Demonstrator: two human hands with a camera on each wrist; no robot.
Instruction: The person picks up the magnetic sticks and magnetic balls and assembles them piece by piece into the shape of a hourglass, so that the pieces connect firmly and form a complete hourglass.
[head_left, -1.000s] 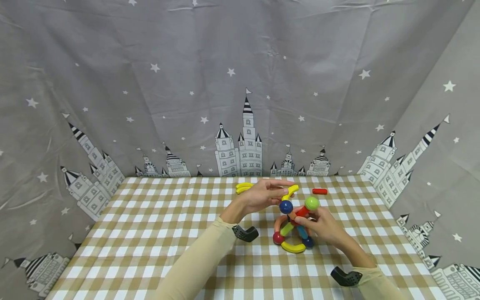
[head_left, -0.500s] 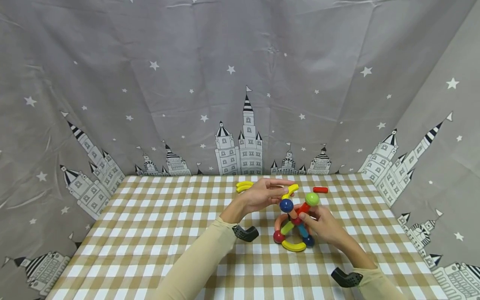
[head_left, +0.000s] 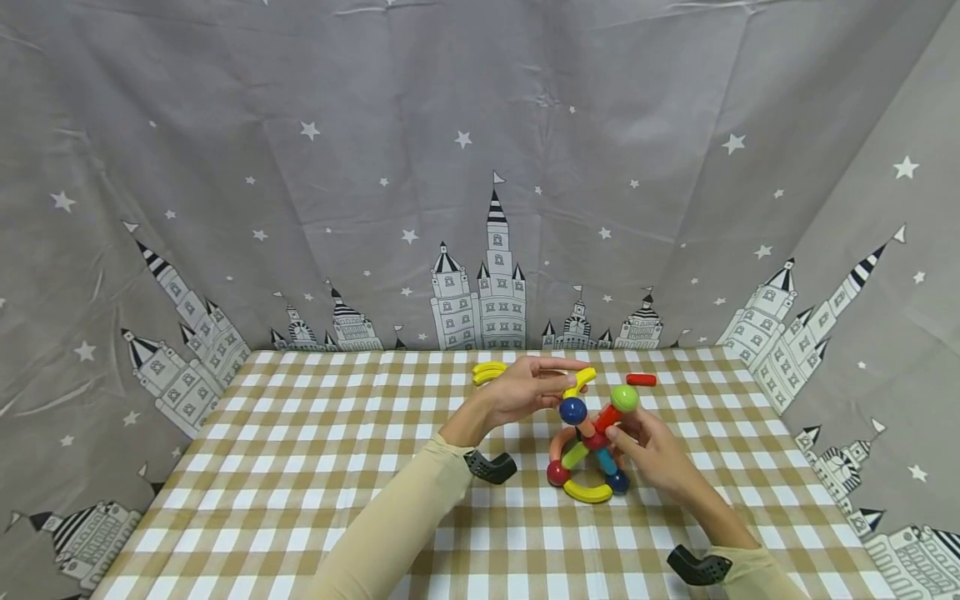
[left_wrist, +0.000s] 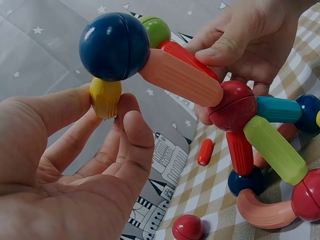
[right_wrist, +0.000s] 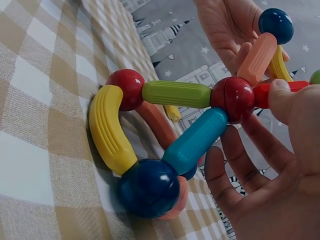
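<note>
A structure of balls and magnetic-looking sticks stands on the cloth, with a red centre ball on a green stick, a teal stick and a red one. Curved yellow and orange pieces join the balls at its base. Two upper arms rise: an orange stick ending in a blue ball, and a red stick ending in a green ball. My left hand pinches a curved yellow stick touching the blue ball. My right hand holds the upper red stick between thumb and fingers.
Curved yellow sticks lie at the back of the checked tablecloth, behind the left hand. A loose red stick lies at the back right. A red ball shows behind the structure. A grey castle-print curtain hangs behind.
My right thumb has slid slightly right and down, uncovering more of the centre ball and the upper red stick. The left hand stays at the yellow stick.
</note>
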